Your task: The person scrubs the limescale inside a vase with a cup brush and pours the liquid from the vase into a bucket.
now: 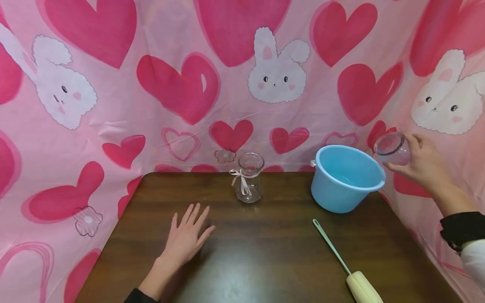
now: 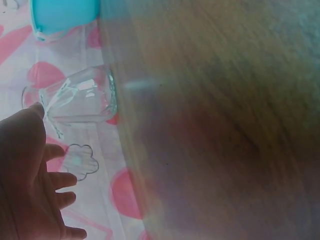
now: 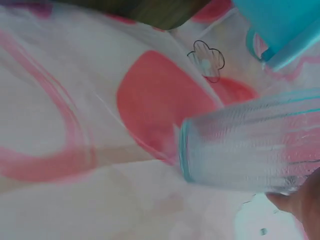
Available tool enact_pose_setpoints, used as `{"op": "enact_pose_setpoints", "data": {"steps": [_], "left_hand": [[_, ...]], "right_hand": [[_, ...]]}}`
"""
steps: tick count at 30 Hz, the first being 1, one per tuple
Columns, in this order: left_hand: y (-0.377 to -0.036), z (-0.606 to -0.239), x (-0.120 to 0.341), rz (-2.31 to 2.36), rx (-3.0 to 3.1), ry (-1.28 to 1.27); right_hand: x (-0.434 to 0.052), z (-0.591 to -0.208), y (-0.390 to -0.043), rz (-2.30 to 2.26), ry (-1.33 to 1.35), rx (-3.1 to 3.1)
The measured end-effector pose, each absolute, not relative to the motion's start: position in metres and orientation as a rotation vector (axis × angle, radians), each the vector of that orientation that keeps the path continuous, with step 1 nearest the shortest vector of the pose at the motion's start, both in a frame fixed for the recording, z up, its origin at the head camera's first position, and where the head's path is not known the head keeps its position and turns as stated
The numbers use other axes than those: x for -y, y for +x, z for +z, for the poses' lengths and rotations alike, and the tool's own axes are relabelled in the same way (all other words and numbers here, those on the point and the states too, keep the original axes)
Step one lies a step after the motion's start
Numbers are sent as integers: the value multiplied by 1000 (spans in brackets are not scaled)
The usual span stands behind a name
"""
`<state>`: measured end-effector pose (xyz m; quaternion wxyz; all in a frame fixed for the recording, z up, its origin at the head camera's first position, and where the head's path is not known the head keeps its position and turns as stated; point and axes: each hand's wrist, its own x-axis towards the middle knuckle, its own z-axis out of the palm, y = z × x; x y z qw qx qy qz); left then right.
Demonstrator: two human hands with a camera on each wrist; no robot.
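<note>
My right hand (image 1: 426, 162) grips a clear ribbed glass cup (image 1: 403, 158) in the air, to the right of a light blue bucket (image 1: 341, 191) and near its rim. In the right wrist view the glass cup (image 3: 240, 145) shows its ribbed side, with part of a finger (image 3: 302, 202) at its edge. Low in the bucket lies what looks like water. My left hand (image 1: 185, 240) is over the left part of the table, palm down, fingers spread, holding nothing. Beyond it stands a clear glass vase (image 1: 250, 183) with a white ribbon bow round its neck.
A brush or scoop-like tool with a thin green handle (image 1: 331, 246) and a cream end (image 1: 363, 288) lies on the dark wooden table (image 1: 235, 261), in front of the bucket. Pink cloth (image 1: 227, 101) with hearts and rabbits hangs behind and at both sides.
</note>
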<state>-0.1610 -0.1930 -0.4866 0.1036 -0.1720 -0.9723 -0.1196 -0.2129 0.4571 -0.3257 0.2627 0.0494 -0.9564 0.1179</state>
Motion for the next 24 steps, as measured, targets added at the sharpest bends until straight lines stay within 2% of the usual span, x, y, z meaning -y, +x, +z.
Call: {"op": "enact_pose_setpoints", "data": {"steps": [6,14,24], "left_hand": [[-161,-486,192,-348,2881,-525],[-158,-483,191,-372,2876,-544],[-156,-483,191,-378,2893,-557]], "right_hand": [[-444,-326,-223,-63,398,2577],[-437,-336,-233,-350,750,2447],[-432,-344,-231,-361,797,2468]]}}
